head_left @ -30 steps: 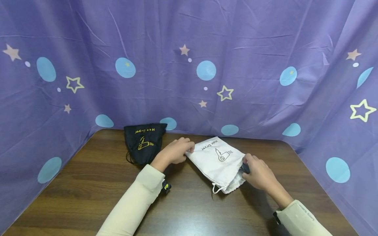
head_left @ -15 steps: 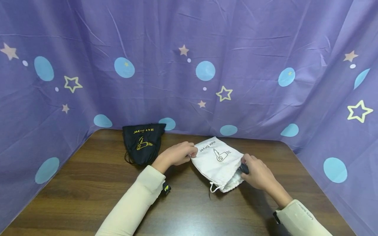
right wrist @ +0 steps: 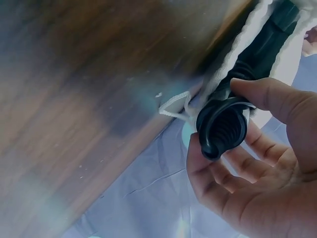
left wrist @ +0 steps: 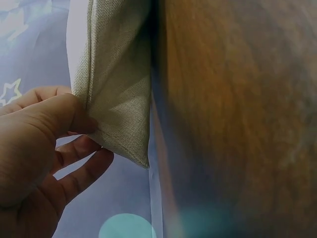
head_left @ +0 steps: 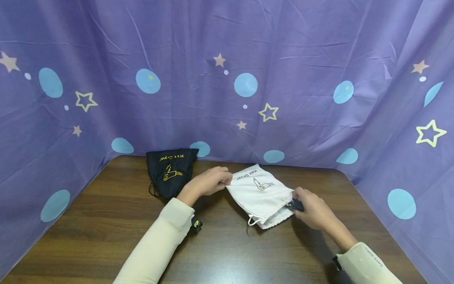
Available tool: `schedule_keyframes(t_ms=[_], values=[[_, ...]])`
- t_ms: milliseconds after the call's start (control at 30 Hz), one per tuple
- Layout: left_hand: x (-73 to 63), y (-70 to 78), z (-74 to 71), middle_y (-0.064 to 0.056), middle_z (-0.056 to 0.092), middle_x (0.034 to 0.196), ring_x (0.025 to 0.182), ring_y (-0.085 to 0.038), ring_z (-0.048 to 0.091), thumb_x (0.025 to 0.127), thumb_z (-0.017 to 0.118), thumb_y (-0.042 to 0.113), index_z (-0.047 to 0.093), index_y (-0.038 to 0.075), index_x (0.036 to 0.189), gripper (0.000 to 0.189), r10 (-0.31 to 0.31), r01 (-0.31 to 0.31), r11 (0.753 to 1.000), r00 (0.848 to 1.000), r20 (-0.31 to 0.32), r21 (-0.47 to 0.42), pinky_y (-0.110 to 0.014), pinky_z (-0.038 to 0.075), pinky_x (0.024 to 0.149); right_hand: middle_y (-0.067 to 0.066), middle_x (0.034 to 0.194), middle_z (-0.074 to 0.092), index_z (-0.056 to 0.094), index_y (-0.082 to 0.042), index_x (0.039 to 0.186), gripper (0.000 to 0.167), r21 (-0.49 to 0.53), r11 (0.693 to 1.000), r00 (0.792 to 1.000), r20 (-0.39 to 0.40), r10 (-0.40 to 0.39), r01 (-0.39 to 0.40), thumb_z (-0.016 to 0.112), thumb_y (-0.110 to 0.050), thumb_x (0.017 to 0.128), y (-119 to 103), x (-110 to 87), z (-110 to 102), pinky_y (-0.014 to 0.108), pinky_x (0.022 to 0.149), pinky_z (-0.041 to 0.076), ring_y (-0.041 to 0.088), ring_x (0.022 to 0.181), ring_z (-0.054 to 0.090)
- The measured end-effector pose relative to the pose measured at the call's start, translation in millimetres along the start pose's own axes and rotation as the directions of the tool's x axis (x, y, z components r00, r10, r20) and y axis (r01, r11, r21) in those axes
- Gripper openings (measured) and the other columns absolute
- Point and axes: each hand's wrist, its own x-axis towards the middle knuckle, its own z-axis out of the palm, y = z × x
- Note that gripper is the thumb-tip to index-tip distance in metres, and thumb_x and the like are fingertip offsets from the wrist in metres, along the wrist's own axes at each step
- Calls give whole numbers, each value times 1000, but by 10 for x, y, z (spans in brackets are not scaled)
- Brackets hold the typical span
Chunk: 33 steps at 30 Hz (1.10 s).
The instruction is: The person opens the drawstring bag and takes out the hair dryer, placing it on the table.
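My left hand [head_left: 212, 181] pinches a bottom corner of a white drawstring bag [head_left: 255, 197] printed "Hair Dryer". In the left wrist view, thumb and fingers meet on the seamed cloth [left wrist: 119, 94] near its pointed corner. At the bag's mouth, my right hand [head_left: 313, 209] grips the round end of a dark hair dryer [right wrist: 203, 124]. That end shows a hollow, ribbed inside in the right wrist view, with the thumb on one side and fingers on the other. The dryer's body runs back into the bag, where the cloth hides most of it.
A black drawstring bag [head_left: 170, 173] with yellow "Hair Dryer" print lies at the back left, close to my left wrist. A white cord loop [head_left: 253, 220] hangs from the white bag's mouth. Behind the brown wooden table [head_left: 220, 252] hangs a purple curtain [head_left: 198, 98].
The left hand shifts slightly left with the bag's corner, and the right hand slightly right and down. A little more of the dark dryer shows at the bag's mouth.
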Motion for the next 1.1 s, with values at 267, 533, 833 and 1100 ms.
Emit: schedule_keyframes(t_ms=[267, 533, 833, 1100], values=[[-48, -56, -84, 3, 54, 85, 79, -13, 52, 88, 70, -5, 61, 14, 85, 21, -41, 40, 999, 999, -29, -24, -29, 47, 71, -3, 90, 57, 58, -14, 103, 39, 3, 1000, 1000, 16, -12, 11, 84, -2, 76, 113, -65, -15, 42, 67, 48, 16, 83, 58], [-51, 4, -130, 2, 55, 88, 82, -15, 53, 83, 70, -6, 62, 13, 87, 22, -113, 113, 993, 993, 41, -11, -31, 48, 74, -4, 89, 58, 58, -13, 101, 41, -10, 999, 999, 26, -45, 45, 83, 2, 71, 137, -83, -46, 41, 68, 48, 16, 82, 57], [76, 282, -87, 4, 57, 96, 93, -15, 52, 78, 77, 4, 61, 18, 99, 30, -74, 75, 997, 984, 163, -1, -32, 45, 81, 0, 87, 54, 55, -10, 97, 34, -40, 997, 993, 101, 65, -61, 83, -10, 78, 65, -22, -31, 40, 64, 45, 18, 78, 52], [81, 301, -58, 4, 54, 84, 81, -10, 49, 77, 72, 0, 62, 21, 88, 26, -43, 43, 999, 985, 167, 5, -26, 42, 70, 4, 84, 53, 51, -5, 99, 40, -17, 995, 986, 135, 102, -100, 85, -18, 82, 18, 19, 46, 43, 63, 44, 21, 75, 50]])
